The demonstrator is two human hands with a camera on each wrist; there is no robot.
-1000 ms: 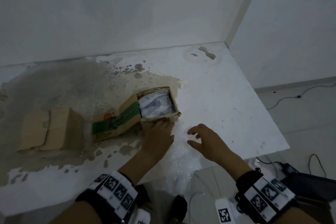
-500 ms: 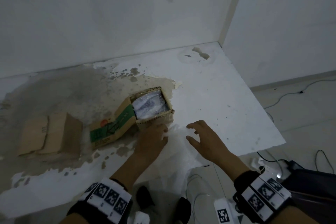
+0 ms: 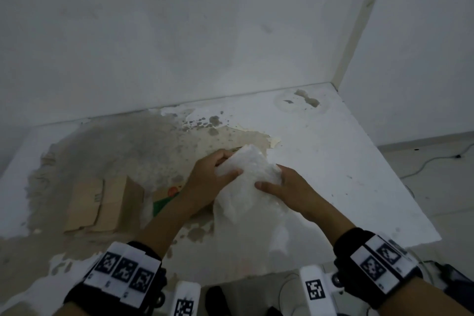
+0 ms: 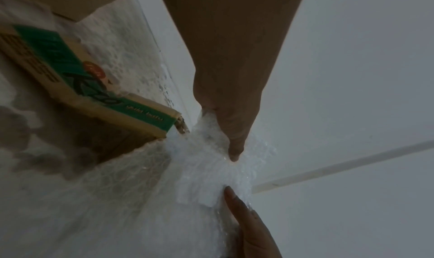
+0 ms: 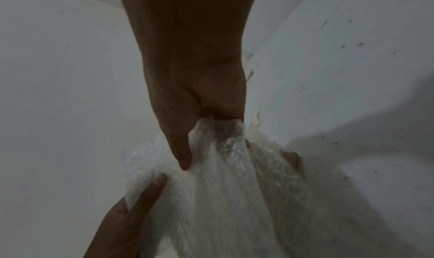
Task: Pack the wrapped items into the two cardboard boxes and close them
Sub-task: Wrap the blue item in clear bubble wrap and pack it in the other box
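Observation:
A sheet of bubble wrap (image 3: 246, 169) is held up by both hands over the printed cardboard box (image 3: 166, 197). My left hand (image 3: 230, 163) pinches its upper left part, thumb in front. My right hand (image 3: 270, 178) pinches its right side. The sheet's lower part trails down toward the table's front edge. Only the box's green and orange flap shows; its opening and contents are hidden behind the wrap. In the left wrist view the green printed box (image 4: 94, 87) lies just left of the bubble wrap (image 4: 199, 169). A plain cardboard box (image 3: 102, 202) lies to the left with its flaps folded.
The white table (image 3: 333, 161) has a large brown patch of peeled surface on its left half. A wall runs along its back and a corner stands at the right. Cables lie on the floor (image 3: 436, 174) beyond the right edge.
Both hands have taken hold of the bubble wrap that lay at the table's front edge and lifted it up over the open printed box, which it now covers.

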